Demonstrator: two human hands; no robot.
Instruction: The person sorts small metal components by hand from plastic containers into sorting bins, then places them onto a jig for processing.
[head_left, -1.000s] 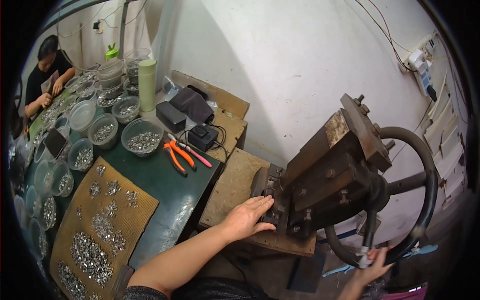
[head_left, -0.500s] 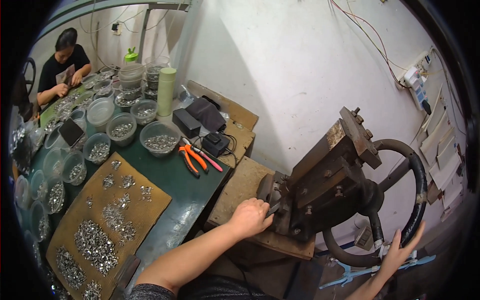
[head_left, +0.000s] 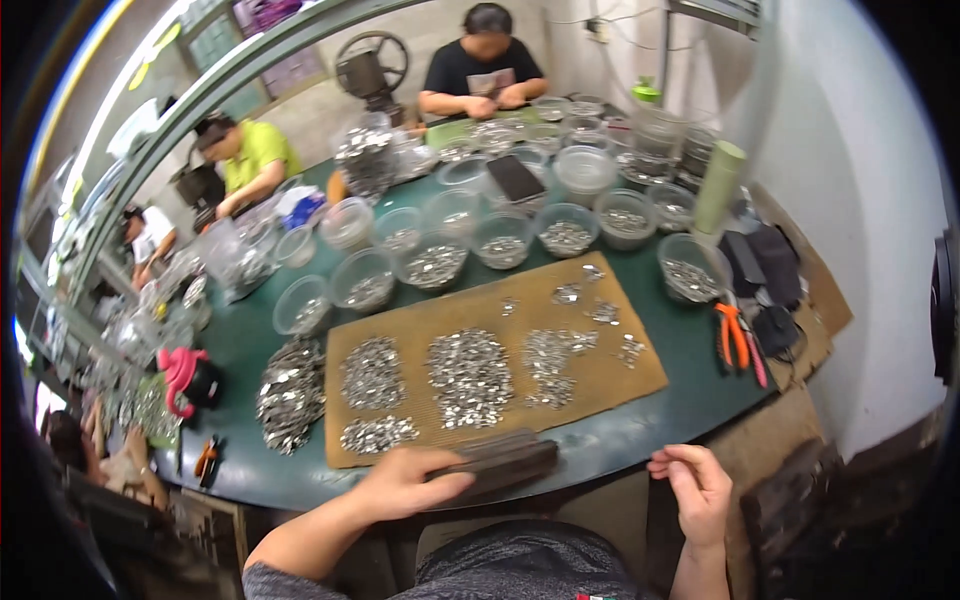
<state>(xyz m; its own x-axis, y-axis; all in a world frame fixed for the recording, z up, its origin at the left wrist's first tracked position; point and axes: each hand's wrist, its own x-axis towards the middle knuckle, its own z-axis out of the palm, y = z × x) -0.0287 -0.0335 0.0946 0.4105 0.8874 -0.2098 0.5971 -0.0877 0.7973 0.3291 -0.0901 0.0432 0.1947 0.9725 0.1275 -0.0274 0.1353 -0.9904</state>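
Observation:
At the table's near edge, my left hand is closed on the left end of a dark, blocky bar, thumb on the near side and fingers on the far side. Motion blur hides how many pieces make up the bar. My right hand is raised by the front edge, right of the bar, fingers loosely bent and apart, nothing visible in them. Beyond the bar lies a tan ribbed mat bearing heaps of small shiny metal pieces and smaller clusters at its right.
Clear plastic tubs of metal pieces line the far side, and a heap lies left of the mat. Orange-handled pliers and a green cylinder are at right. A pink-lidded bottle stands left. Co-workers sit around.
My view has swung left from the press to the table. My left hand has left the press and is at the bar; my right hand has come away from the press wheel.

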